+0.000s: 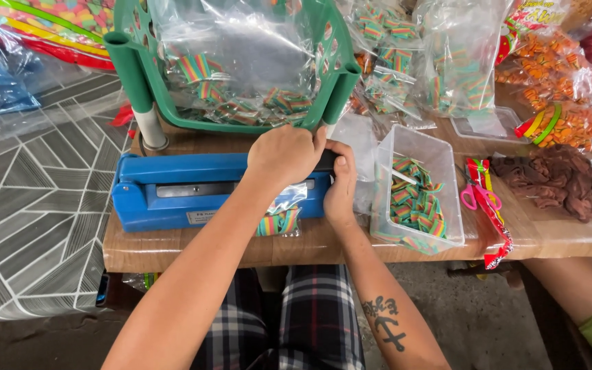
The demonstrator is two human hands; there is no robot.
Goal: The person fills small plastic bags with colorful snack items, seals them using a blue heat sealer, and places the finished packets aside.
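Both hands, left hand [286,154] and right hand [340,188], press closed on the blue heat sealer [173,188], clamping a candy bag [279,220].

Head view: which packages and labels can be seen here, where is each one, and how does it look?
Small clear bag: in the blue sealer, under the left hand; rainbow candy strips.
Clear tub: beside the right hand; rectangular, same candy.
Clear bags: in the green basket; crinkled.
Orange candy bags: far right.
Sealer label: front, small, pale.
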